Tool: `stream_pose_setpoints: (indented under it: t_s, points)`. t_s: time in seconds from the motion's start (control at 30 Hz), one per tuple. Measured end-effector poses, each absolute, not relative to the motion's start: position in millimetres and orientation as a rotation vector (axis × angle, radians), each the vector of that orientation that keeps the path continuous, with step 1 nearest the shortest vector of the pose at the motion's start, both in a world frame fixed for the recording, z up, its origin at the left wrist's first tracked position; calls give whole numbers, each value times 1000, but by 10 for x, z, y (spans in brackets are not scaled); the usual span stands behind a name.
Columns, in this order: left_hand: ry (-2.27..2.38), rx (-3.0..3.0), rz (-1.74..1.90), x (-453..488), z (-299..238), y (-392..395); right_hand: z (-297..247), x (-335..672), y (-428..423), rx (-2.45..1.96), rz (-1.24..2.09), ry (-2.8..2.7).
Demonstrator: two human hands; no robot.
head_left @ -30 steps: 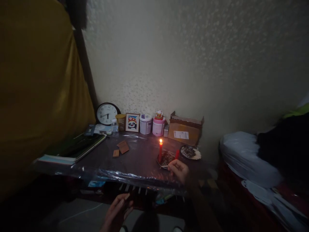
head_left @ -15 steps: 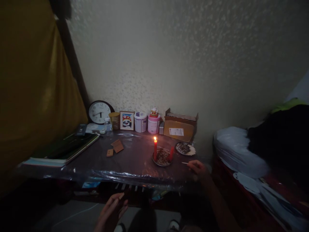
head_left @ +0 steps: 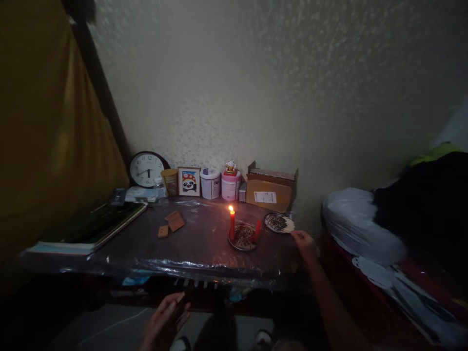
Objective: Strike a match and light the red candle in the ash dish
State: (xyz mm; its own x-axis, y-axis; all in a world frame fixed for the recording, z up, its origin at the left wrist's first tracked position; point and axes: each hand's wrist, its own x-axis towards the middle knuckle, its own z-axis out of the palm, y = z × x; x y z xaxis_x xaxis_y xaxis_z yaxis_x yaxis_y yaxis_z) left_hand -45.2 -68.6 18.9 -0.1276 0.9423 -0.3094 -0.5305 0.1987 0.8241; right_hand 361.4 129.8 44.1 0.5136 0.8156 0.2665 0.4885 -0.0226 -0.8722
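Note:
My right hand (head_left: 303,243) is pinched at the right edge of a small round plate (head_left: 267,226). The plate holds many pale matchsticks (head_left: 288,224) with dark heads. The matchstick in my fingers merges with those on the plate. Low in front of the table, my left hand (head_left: 166,314) is closed around a small dark matchbox (head_left: 180,297) with a tan side, mostly hidden. A lit red candle (head_left: 232,226) stands upright at the left side of a metal dish (head_left: 243,249). On the dish's right side is a shorter, unlit red candle (head_left: 258,230).
Small brown boxes (head_left: 175,223) lie on the plastic-covered table (head_left: 197,246). Along the wall stand a clock (head_left: 146,169), a framed panda picture (head_left: 189,182), tubs (head_left: 210,185) and an open cardboard box (head_left: 270,190). A large book (head_left: 91,226) lies left; bags (head_left: 360,224) are at right.
My right hand has moved away from the candle dish to the plate of matchsticks, carrying the matchstick to its edge. My left hand stays low with the matchbox. The view has shifted slightly.

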Motion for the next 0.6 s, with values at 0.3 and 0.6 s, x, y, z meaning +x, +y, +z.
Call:
stream_pose_setpoints:
  t_s: [0.3, 0.6]
  points:
    - [1028, 474, 1384, -481, -55, -542, 292, 3591, 1546, -1719, 306, -1207]
    - [1061, 472, 1379, -482, -116, -541, 178, 3623, 1643, -1744, 267, -1275]
